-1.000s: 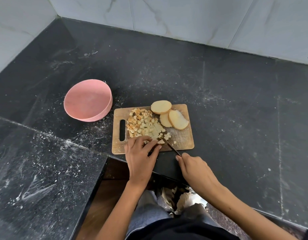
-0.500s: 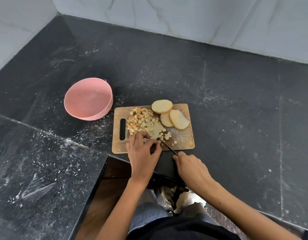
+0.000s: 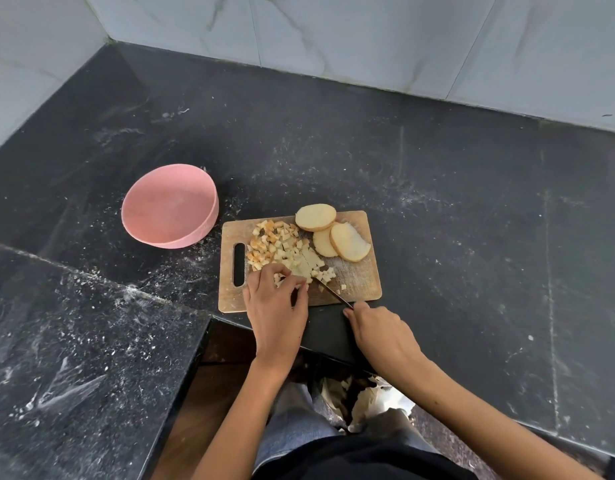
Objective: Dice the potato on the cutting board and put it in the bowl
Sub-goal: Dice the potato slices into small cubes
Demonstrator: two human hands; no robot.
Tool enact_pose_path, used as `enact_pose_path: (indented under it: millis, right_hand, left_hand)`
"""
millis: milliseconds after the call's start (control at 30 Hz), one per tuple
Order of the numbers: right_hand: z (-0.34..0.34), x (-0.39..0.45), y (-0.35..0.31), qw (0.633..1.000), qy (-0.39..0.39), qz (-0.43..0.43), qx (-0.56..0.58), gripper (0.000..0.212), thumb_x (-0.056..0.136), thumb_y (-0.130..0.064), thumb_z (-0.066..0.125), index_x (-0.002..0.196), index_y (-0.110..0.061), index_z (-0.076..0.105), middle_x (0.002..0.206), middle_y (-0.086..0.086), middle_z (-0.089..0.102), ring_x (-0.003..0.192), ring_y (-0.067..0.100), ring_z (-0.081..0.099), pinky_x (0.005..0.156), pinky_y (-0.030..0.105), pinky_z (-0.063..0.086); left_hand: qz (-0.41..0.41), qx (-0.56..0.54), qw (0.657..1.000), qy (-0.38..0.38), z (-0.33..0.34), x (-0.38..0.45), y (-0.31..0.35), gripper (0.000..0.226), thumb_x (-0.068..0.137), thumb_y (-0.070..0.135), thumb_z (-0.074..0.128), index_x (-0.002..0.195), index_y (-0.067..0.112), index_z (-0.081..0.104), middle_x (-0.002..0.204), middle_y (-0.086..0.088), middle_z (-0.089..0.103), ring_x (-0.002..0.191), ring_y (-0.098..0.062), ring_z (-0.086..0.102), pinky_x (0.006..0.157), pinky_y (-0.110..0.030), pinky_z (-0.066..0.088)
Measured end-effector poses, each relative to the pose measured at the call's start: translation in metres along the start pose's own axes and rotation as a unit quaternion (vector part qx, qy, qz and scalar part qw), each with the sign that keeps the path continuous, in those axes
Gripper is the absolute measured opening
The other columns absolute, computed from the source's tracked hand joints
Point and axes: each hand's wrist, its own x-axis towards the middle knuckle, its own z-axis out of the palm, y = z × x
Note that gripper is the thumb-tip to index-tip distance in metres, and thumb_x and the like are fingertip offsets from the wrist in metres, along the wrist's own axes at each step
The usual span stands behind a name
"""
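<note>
A wooden cutting board (image 3: 359,284) lies on the black counter. On it sit a heap of diced potato (image 3: 282,245) at the left and three round potato slices (image 3: 333,232) at the back right. My left hand (image 3: 276,306) curls its fingertips over potato strips at the board's front. My right hand (image 3: 377,332) grips the handle of a knife (image 3: 330,291), whose blade points up-left into the strips beside my left fingers. A pink bowl (image 3: 171,209), holding nothing, stands left of the board.
The black stone counter (image 3: 472,220) is dusted with white specks and meets a tiled wall (image 3: 368,36) behind. A lower counter section (image 3: 74,341) runs along the left. My legs show below the counter's front edge.
The knife blade and my left fingertips have shifted slightly left along the potato strips. The bowl, the slices and the board stay in place.
</note>
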Motion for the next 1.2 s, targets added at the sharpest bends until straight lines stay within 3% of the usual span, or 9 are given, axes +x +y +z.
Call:
enact_pose_path:
  millis: [67, 167, 333, 500, 667, 767, 867, 1200]
  right_hand:
    - [-0.005, 0.004, -0.003, 1.0, 0.009, -0.009, 0.009, 0.033, 0.104, -0.037, 0.026, 0.092, -0.013, 0.046, 0.094, 0.011, 0.06, 0.092, 0.035, 0.06, 0.067, 0.034, 0.038]
    - [-0.011, 0.005, 0.001, 0.999, 0.011, -0.03, 0.019, 0.033, 0.103, -0.038, 0.029, 0.08, -0.019, 0.044, 0.081, 0.001, 0.053, 0.087, 0.027, 0.06, 0.067, 0.031, 0.038]
    - [-0.012, 0.004, 0.005, 0.999, 0.007, -0.041, 0.024, 0.033, 0.102, -0.039, 0.031, 0.08, -0.02, 0.047, 0.076, -0.004, 0.049, 0.083, 0.023, 0.058, 0.067, 0.031, 0.04]
    - [-0.014, 0.005, 0.012, 0.999, 0.012, -0.026, 0.042, 0.037, 0.101, -0.042, 0.034, 0.075, -0.02, 0.047, 0.068, -0.004, 0.047, 0.07, 0.021, 0.052, 0.062, 0.03, 0.038]
    - [-0.019, 0.011, 0.017, 0.999, 0.015, -0.017, 0.047, 0.039, 0.098, -0.045, 0.041, 0.073, -0.017, 0.047, 0.072, 0.004, 0.054, 0.07, 0.026, 0.054, 0.061, 0.034, 0.043]
    - [-0.019, 0.013, 0.018, 0.998, 0.027, -0.019, 0.052, 0.039, 0.097, -0.046, 0.042, 0.078, -0.014, 0.051, 0.077, 0.006, 0.058, 0.074, 0.026, 0.057, 0.064, 0.037, 0.046]
    - [-0.02, 0.015, 0.019, 0.998, 0.03, -0.021, 0.05, 0.039, 0.098, -0.046, 0.042, 0.068, -0.021, 0.042, 0.07, 0.0, 0.052, 0.069, 0.023, 0.054, 0.059, 0.033, 0.04]
    - [-0.018, 0.015, 0.019, 0.998, 0.03, -0.014, 0.062, 0.034, 0.098, -0.044, 0.042, 0.073, -0.021, 0.047, 0.073, -0.001, 0.055, 0.069, 0.018, 0.056, 0.06, 0.031, 0.042]
  left_hand:
    - [0.009, -0.01, 1.0, -0.002, -0.004, -0.002, -0.002, 0.013, 0.076, 0.016, 0.081, 0.087, 0.017, 0.075, 0.1, -0.002, 0.06, 0.103, -0.018, 0.045, 0.087, -0.02, 0.02]
    - [0.017, -0.026, 0.999, -0.024, -0.007, -0.005, -0.004, 0.011, 0.076, 0.023, 0.081, 0.087, 0.021, 0.077, 0.102, 0.001, 0.059, 0.105, -0.018, 0.045, 0.088, -0.022, 0.022]
    - [0.031, -0.05, 0.998, -0.032, -0.006, -0.008, 0.001, 0.012, 0.074, 0.025, 0.083, 0.084, 0.023, 0.077, 0.097, 0.004, 0.056, 0.103, -0.014, 0.044, 0.089, -0.021, 0.021]
    - [0.071, -0.071, 0.993, -0.06, -0.006, -0.002, -0.004, 0.017, 0.078, 0.042, 0.07, 0.085, 0.028, 0.076, 0.098, 0.007, 0.056, 0.1, -0.016, 0.049, 0.085, -0.026, 0.031]
    - [0.11, -0.081, 0.986, -0.091, -0.015, 0.001, -0.012, 0.014, 0.073, 0.031, 0.083, 0.084, 0.027, 0.077, 0.098, 0.007, 0.056, 0.099, -0.014, 0.048, 0.085, -0.028, 0.032]
    - [0.15, -0.051, 0.979, -0.129, -0.016, -0.003, -0.014, 0.014, 0.07, 0.033, 0.085, 0.08, 0.028, 0.077, 0.093, 0.007, 0.055, 0.094, -0.014, 0.046, 0.081, -0.028, 0.03]
    - [0.165, -0.012, 0.975, -0.147, -0.014, -0.007, -0.012, 0.013, 0.07, 0.031, 0.085, 0.08, 0.03, 0.077, 0.088, 0.007, 0.052, 0.09, -0.014, 0.044, 0.076, -0.027, 0.026]
    - [0.186, 0.078, 0.97, -0.133, -0.006, -0.005, 0.008, 0.021, 0.066, 0.032, 0.083, 0.07, 0.019, 0.067, 0.087, 0.001, 0.056, 0.086, -0.018, 0.047, 0.073, -0.03, 0.029]
